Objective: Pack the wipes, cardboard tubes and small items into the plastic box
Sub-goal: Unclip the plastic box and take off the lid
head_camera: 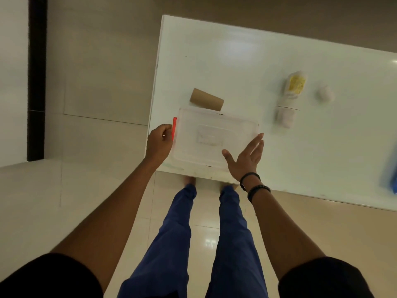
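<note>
A clear plastic box (206,125) with its lid on and a red latch (174,127) at its left end sits at the table's near left corner. My left hand (159,141) is curled around that red latch. Over the box's right near corner my right hand (247,157) is spread, fingers apart, holding nothing. A brown cardboard tube (206,99) lies just behind the box. To the right lie a wipes pack with a yellow label (295,87), a small white packet (285,118) and a white crumpled lump (326,93).
The white table (236,57) runs off to the right, its left edge beside my left hand. A blue object (393,173) is cut off at the right edge. Tiled floor and my legs lie below the table's near edge.
</note>
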